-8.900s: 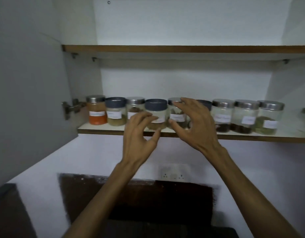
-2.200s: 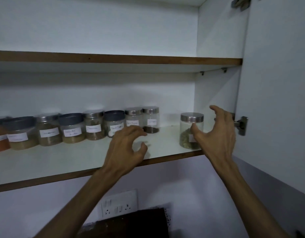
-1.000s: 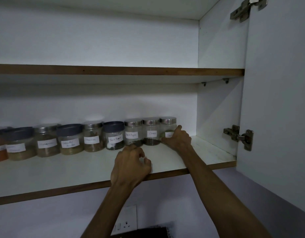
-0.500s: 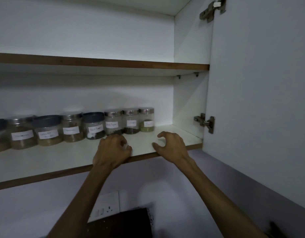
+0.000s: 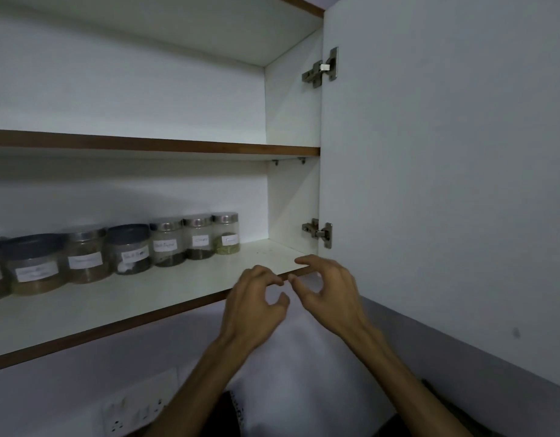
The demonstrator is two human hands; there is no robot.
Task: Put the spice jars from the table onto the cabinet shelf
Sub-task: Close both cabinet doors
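Where the white cabinet shelf (image 5: 165, 294) carries labelled spice jars (image 5: 167, 242) along its back, door (image 5: 445, 184) open rightward, left hand (image 5: 252, 305) and right hand (image 5: 330, 296) loosely curled, empty.

White cabinet shelf (image 5: 184, 288), labelled spice jars (image 5: 165, 242) in a row at back

Head camera, close, angled upward (wide-angle) into cabinet shelf (image 5: 146, 298)
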